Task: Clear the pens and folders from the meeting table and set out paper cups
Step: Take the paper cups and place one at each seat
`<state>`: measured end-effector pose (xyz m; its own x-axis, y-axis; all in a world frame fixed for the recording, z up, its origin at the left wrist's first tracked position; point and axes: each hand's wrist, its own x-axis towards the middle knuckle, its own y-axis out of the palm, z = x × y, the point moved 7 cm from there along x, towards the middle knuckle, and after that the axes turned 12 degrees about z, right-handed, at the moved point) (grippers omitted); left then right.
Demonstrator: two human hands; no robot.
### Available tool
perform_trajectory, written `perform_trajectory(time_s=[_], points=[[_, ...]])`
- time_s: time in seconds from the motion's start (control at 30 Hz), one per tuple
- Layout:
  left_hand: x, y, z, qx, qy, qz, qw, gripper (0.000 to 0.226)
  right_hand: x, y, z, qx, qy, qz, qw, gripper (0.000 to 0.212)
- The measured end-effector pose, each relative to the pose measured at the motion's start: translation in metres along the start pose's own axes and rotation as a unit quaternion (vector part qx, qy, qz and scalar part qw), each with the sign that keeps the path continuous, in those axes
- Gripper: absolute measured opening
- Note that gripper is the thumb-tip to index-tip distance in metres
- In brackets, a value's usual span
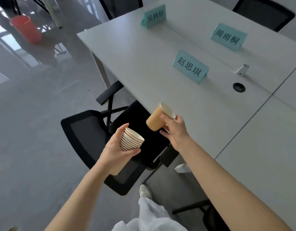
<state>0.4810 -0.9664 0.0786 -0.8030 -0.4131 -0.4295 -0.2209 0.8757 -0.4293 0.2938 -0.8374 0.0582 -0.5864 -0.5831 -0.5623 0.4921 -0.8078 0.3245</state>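
My left hand (114,150) grips a stack of several nested tan paper cups (131,139), their white rims tilted up to the right. My right hand (174,129) holds a single tan paper cup (158,118) by its rim end, tipped on its side just above the near edge of the white meeting table (135,64). Both hands hover over a black mesh chair, close to each other. No pens or folders show on the table.
Three teal name cards (190,66) (229,36) (154,16) stand on the table. A black cable grommet (239,87) and a small white clip (243,69) lie at the right. A black mesh chair (89,135) sits below my hands. More chairs stand behind the table; a red bucket (25,28) is far left.
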Motion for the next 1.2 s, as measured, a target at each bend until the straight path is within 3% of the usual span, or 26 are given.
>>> perform_trajectory(time_s=[0.13, 0.43, 0.67, 0.83, 0.93, 1.03, 1.2], points=[[0.044, -0.015, -0.013, -0.021, 0.011, 0.004, 1.000, 0.088, 0.065, -0.022, 0.042, -0.146, -0.077, -0.095, 0.982, 0.067], [0.100, -0.023, -0.016, -0.073, 0.002, -0.011, 0.997, 0.089, 0.157, -0.060, 0.047, -0.293, -0.106, -0.164, 0.936, 0.072], [0.101, -0.026, -0.001, -0.088, -0.013, 0.000, 0.996, 0.088, 0.178, -0.079, 0.035, -0.325, -0.062, -0.172, 0.928, 0.076], [0.088, -0.041, 0.016, -0.089, -0.010, 0.003, 0.996, 0.090, 0.160, -0.081, 0.004, -0.318, 0.031, -0.233, 0.919, 0.088], [0.075, -0.059, 0.028, -0.096, -0.011, -0.003, 0.995, 0.091, 0.135, -0.047, -0.025, -0.309, 0.065, -0.203, 0.927, 0.071], [0.060, -0.083, 0.045, -0.101, -0.007, -0.015, 0.995, 0.092, 0.109, 0.019, -0.049, -0.283, 0.093, -0.116, 0.948, 0.052], [0.027, -0.143, 0.085, -0.088, -0.008, -0.047, 0.995, 0.084, 0.066, 0.164, -0.061, -0.282, 0.044, 0.029, 0.958, 0.024]])
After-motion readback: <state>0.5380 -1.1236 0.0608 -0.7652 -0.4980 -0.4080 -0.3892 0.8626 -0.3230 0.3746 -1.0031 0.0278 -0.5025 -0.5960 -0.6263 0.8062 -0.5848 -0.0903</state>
